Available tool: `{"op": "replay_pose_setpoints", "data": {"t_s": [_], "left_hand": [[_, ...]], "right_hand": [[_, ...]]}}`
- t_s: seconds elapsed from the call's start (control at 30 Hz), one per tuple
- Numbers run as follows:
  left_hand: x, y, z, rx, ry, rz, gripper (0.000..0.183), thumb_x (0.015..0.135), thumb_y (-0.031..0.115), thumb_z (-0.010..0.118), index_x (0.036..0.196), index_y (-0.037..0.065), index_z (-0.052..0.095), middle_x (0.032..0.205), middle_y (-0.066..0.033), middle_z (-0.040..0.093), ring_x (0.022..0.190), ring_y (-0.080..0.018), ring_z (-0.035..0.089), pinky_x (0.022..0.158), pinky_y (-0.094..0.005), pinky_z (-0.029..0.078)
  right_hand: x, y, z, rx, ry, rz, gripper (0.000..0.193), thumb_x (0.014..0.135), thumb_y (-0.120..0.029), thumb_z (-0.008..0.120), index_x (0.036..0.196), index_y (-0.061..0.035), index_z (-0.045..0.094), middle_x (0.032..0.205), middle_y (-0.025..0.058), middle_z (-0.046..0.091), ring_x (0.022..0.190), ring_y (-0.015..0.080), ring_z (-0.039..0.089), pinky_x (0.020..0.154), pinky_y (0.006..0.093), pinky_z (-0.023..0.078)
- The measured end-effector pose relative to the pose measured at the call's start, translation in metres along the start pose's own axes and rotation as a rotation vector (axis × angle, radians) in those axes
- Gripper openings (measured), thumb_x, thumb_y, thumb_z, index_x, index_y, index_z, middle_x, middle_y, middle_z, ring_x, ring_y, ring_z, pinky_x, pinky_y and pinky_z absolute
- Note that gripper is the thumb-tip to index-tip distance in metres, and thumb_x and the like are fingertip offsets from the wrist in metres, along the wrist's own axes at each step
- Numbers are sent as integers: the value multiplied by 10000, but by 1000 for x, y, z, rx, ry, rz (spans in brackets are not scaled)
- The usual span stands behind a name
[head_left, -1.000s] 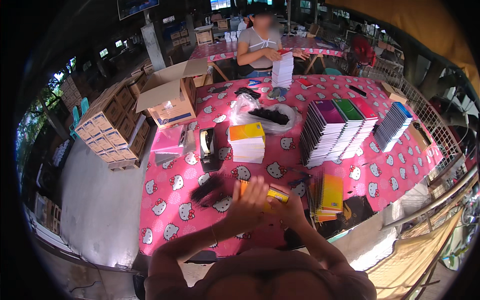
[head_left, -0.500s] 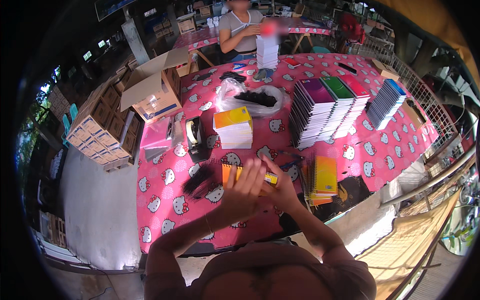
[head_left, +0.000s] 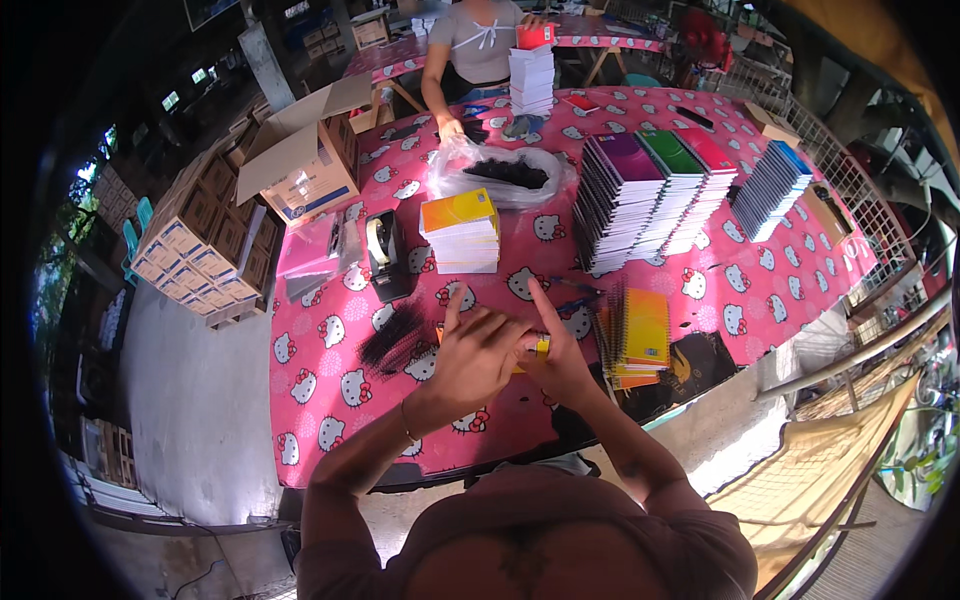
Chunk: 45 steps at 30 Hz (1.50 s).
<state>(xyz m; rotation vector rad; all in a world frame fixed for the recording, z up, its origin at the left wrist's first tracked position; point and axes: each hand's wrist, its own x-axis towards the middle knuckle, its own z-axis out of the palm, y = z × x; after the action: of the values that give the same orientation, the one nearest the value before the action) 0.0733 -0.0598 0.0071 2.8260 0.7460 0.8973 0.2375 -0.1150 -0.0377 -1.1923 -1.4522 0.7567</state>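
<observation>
In front of me is a small yellow-orange notebook (head_left: pixel 543 345), mostly covered by my hands. My left hand (head_left: pixel 478 352) bends over it from the left, fingers curled and one finger raised. From the right, my right hand (head_left: pixel 558 368) grips its edge, one finger pointing up. The binding edge of this notebook is hidden. To the left lies a pile of black binding coils (head_left: pixel 395 338). On the right are stacked yellow spiral notebooks (head_left: pixel 645 335). Pliers-like dark tools (head_left: pixel 575 300) rest just beyond my right hand.
Further off stand a stack of yellow-topped notebooks (head_left: pixel 460 235), a tape dispenser (head_left: pixel 384 255), a plastic bag of black coils (head_left: pixel 505 178) and tall spiral notebook stacks (head_left: pixel 625 205). Cartons (head_left: pixel 305 175) stand left of the table. A co-worker (head_left: pixel 478 45) is across it.
My left hand went from flat across the notebook to curled over it. The co-worker's arm came down to the plastic bag. The whole view shifted slightly.
</observation>
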Motion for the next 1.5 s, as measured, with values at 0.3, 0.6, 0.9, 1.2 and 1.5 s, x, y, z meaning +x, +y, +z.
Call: {"op": "replay_pose_setpoints", "data": {"t_s": [0.3, 0.6, 0.9, 1.2, 1.5], "left_hand": [[18, 20, 8, -83, 94, 48, 241, 836, 182, 733, 1049, 76, 695, 914, -67, 615, 829, -268, 560, 772, -418, 439], [31, 31, 22, -99, 164, 109, 276, 797, 140, 766, 1061, 85, 711, 938, -51, 625, 810, -250, 548, 722, -378, 436], [40, 32, 42, -332, 6, 274, 236, 818, 97, 744, 1042, 66, 676, 917, -61, 629, 821, -255, 592, 726, -366, 469], [85, 67, 69, -987, -276, -102, 302, 999, 154, 581, 1240, -27, 579, 1143, -138, 655, 999, -212, 671, 873, -305, 521], [55, 4, 236, -911, -38, -620, 510, 994, 353, 591, 1314, -39, 526, 1211, -219, 633, 1069, -229, 637, 921, -381, 477]], "right_hand": [[-5, -12, -46, -91, -129, -34, 808, 889, -199, 717, 1550, -76, 268, 1360, 218, 567, 1149, 334, 634, 942, 357, 496], [-15, -11, -108, 116, -54, 47, 185, 862, 14, 694, 1043, -10, 728, 886, 66, 709, 842, 94, 680, 738, 240, 548], [-41, -22, -102, -256, 39, -26, 136, 797, 49, 679, 928, 13, 666, 798, 77, 671, 742, 207, 690, 740, 288, 560], [-69, -20, -89, 176, 582, 77, 462, 938, -140, 670, 1349, -7, 508, 1264, 104, 591, 1170, 194, 574, 943, 320, 485], [-64, 125, -180, -755, 321, 556, 645, 872, -241, 704, 1426, -42, 441, 1364, 185, 521, 1286, 306, 505, 1030, 442, 439]]}}
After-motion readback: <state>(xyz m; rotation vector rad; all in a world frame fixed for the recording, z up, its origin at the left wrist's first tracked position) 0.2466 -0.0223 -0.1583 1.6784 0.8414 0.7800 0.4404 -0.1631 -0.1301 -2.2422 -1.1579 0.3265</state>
